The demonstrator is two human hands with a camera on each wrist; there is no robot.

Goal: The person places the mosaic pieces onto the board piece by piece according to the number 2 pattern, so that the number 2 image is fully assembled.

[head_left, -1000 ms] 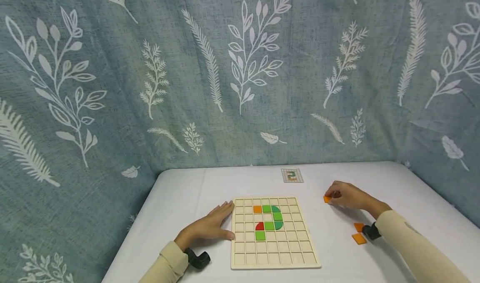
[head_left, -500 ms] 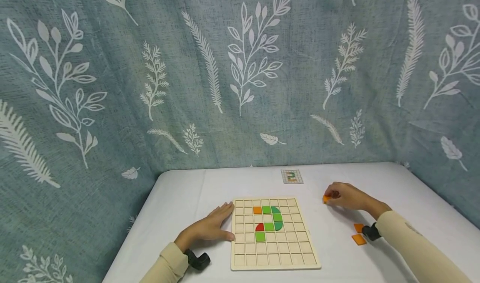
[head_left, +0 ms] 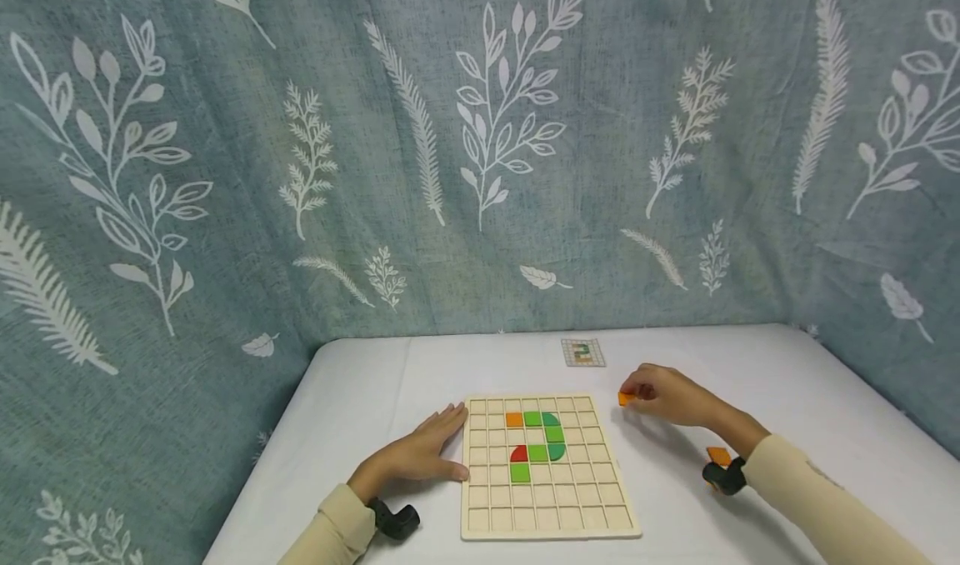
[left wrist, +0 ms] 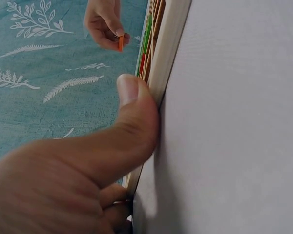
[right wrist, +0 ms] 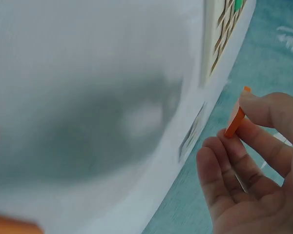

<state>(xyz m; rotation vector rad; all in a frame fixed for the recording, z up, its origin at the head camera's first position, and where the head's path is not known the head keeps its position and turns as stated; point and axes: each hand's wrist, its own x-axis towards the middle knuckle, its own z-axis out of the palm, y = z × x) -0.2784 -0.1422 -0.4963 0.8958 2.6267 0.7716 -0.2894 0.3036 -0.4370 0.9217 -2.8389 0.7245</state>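
In the head view a pale wooden grid board (head_left: pixel 551 507) lies on the white table, with green, red and orange pieces set in several of its cells. My left hand (head_left: pixel 422 450) rests along the board's left edge, its fingers spread and relaxed; in the left wrist view the thumb (left wrist: pixel 129 112) presses against the board's side. Beyond the board's upper right corner, my right hand (head_left: pixel 666 394) pinches an orange tile (head_left: pixel 626 398) between thumb and fingertips. The right wrist view shows that orange tile (right wrist: pixel 236 119) held on edge, above the table.
A small pattern card (head_left: pixel 583 352) lies behind the board, showing a similar coloured figure on a grid. Orange tiles (head_left: pixel 718 455) lie to the right, one largely hidden behind the black wrist camera (head_left: pixel 725 477). A leaf-patterned curtain (head_left: pixel 450 282) hangs behind the table.
My right hand has lifted the orange tile and moved left with it toward the board. The wrist camera now covers most of one loose tile. My left hand has stayed in place.
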